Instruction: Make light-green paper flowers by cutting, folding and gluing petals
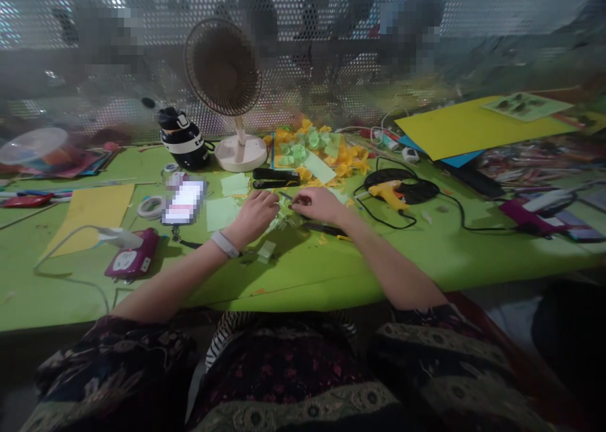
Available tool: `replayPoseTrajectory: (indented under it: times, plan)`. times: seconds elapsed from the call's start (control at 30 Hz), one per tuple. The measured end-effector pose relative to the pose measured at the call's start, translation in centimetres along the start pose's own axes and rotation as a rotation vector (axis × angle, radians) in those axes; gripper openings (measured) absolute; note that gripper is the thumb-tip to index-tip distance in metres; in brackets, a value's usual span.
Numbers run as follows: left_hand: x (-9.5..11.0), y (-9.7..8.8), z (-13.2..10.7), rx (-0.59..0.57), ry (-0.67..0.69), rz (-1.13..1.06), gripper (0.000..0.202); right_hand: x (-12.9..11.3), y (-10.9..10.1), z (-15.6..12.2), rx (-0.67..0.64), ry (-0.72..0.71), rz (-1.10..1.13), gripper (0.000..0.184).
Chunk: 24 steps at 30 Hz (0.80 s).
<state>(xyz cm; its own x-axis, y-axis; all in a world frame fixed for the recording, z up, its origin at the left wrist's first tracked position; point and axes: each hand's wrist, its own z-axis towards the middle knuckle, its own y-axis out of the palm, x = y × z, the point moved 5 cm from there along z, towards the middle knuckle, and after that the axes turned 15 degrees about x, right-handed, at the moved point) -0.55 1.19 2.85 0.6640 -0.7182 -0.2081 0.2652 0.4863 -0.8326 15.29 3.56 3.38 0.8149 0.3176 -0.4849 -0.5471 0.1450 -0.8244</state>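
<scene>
Green worktop [303,274] is cluttered along the back, bare toward its near edge. Pink gadget [132,261] sits left, then left hand [255,217] and right hand [318,204] both pinch a pale green paper bit [283,219] mid-worktop; glue gun [389,195] just right.

White wristband [225,243], dark floral sleeves [116,362]

Nothing legible is showing: the phone screen [184,202] at nine o'clock from the left hand [255,217] is appearing blurred, and white marks on the black pouch [182,143] at ten o'clock are appearing too small.
</scene>
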Motion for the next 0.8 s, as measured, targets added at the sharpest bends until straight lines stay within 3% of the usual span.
replayPoseTrajectory:
  times: [0.17, 0.3, 0.43, 0.5, 0.6, 0.7, 0.8]
  plan:
    - [1.3, -0.7, 0.2, 0.036, 0.084, 0.051, 0.021, -1.4, 0.3, -0.6, -0.048, -0.027, -0.031, 0.023]
    - [2.2, -1.1, 0.4, 0.082, 0.122, 0.032, 0.022, -1.3, 0.9, -0.8, -0.083, -0.046, -0.006, 0.016]
    - [2.0, -1.6, 0.6, 0.161, 0.070, -0.056, 0.023, -0.8, 1.5, -0.6, -0.053, -0.057, 0.125, 0.010]
    - [1.1, -2.2, 0.5, 0.258, -0.058, -0.142, 0.021, -0.4, 1.5, -0.4, -0.003, 0.008, 0.303, 0.009]
    - [-0.8, -2.8, -0.2, 0.412, -0.370, -0.386, 0.020, 0.1, 1.7, -0.1, 0.049, 0.217, 0.710, 0.014]
    - [-1.8, -1.5, -1.3, 0.380, -0.709, -0.882, 0.023, -0.1, 2.3, -0.3, 0.064, 0.401, 1.030, 0.023]
    - [-1.4, 0.1, -2.2, 0.304, -0.947, -1.331, 0.034, -0.8, 3.3, -0.7, 0.046, 0.517, 1.198, 0.024]
